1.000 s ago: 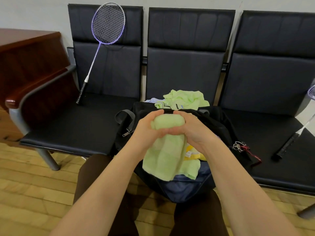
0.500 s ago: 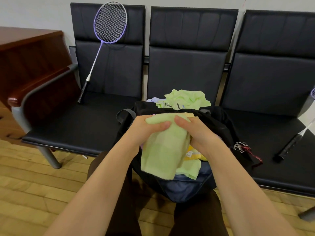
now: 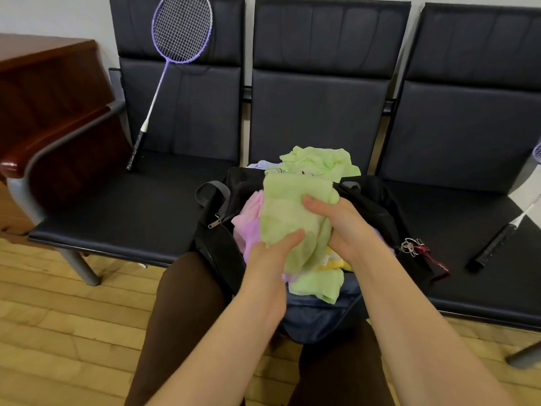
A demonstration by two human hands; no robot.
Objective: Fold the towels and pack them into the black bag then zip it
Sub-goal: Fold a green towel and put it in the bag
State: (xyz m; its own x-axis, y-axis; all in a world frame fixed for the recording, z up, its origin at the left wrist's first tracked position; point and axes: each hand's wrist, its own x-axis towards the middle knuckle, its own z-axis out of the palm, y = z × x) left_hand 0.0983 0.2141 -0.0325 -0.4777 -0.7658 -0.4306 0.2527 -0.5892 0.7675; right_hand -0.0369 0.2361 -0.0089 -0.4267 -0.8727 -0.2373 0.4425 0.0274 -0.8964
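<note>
A folded light green towel (image 3: 289, 218) lies over the open mouth of the black bag (image 3: 377, 206) on the middle seat. My right hand (image 3: 336, 221) grips the towel's right side, thumb on top. My left hand (image 3: 272, 253) presses flat on its lower left part with straight fingers. A pink towel (image 3: 248, 221) shows under it inside the bag, with yellow cloth (image 3: 333, 260) below. Another green towel (image 3: 322, 162) lies crumpled behind the bag, beside a pale cloth (image 3: 263, 165). The bag's zip pull (image 3: 215, 224) hangs at the left.
A purple badminton racket (image 3: 175, 51) leans on the left seat's back. A second racket's handle (image 3: 494, 247) lies on the right seat. Keys with a red strap (image 3: 415, 249) rest beside the bag. A wooden cabinet (image 3: 44, 92) stands at left. My dark-trousered knees are below.
The towel has been lowered from a bunched hold in front of me onto the bag's opening. My left hand slid down from its top to its lower part.
</note>
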